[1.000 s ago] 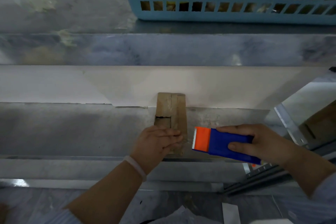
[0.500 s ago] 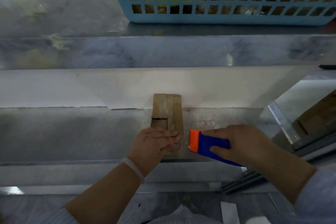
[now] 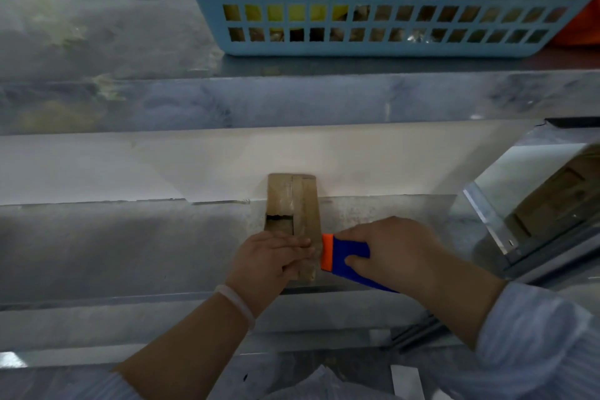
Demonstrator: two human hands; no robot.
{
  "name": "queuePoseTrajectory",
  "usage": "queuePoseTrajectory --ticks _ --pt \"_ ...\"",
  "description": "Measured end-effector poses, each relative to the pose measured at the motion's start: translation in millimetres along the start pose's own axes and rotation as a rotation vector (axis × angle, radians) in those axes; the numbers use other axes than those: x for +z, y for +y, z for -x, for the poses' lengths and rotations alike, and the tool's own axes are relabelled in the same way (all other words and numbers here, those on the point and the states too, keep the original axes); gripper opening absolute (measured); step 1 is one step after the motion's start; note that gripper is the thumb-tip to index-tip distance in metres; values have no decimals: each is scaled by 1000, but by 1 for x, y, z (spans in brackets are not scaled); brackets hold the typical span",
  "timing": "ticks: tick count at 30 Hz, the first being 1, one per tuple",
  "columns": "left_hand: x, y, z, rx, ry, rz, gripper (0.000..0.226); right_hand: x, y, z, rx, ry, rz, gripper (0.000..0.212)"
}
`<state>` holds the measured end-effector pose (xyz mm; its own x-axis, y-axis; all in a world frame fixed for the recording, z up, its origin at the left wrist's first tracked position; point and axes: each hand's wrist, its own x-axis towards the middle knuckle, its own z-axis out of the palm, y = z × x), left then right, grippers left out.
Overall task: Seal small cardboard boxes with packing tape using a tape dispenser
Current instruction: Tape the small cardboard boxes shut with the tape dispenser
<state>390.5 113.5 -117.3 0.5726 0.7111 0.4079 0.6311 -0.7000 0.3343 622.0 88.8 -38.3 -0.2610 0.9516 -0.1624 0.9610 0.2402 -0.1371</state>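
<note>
The job looks partly done. The left hand (image 3: 272,258) lies on the near end of 1 small brown box (image 3: 308,204), with its fingers (image 3: 297,245) laid almost flat across the top, pressing the box down on the grey table (image 3: 130,237). The box stands in the middle of the table, and its far end touches the pale wall behind. The far part of its top looks shiny, so some tape (image 3: 285,196) seems to be on it. A dark gap still shows by the left flap, so I think the box is not fully shut yet. Just to the right, the orange edge of the blue tape dispenser (image 3: 344,256) touches the right side of the box, close to the left fingertips. The right hand (image 3: 396,253) is wrapped tight round the dispenser. I think the next strip will go across the near end. I cannot see the tape roll. A blue basket (image 3: 389,49) sits on the shelf above.
</note>
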Motion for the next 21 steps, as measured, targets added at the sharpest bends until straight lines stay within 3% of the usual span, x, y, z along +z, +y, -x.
queuePoseTrajectory --ticks 10,14,17,21 --pt "-1 3 2 -30 7 20 30 -12 10 6 66 -134 -125 40" --pt "-1 4 1 -28 -5 -8 31 -6 -1 4 53 -87 -51 37" --pt "-1 1 3 -49 47 54 28 10 -3 7 78 -100 129 23" --pt "-3 2 3 -71 54 87 20 9 24 22 189 0 -39 35"
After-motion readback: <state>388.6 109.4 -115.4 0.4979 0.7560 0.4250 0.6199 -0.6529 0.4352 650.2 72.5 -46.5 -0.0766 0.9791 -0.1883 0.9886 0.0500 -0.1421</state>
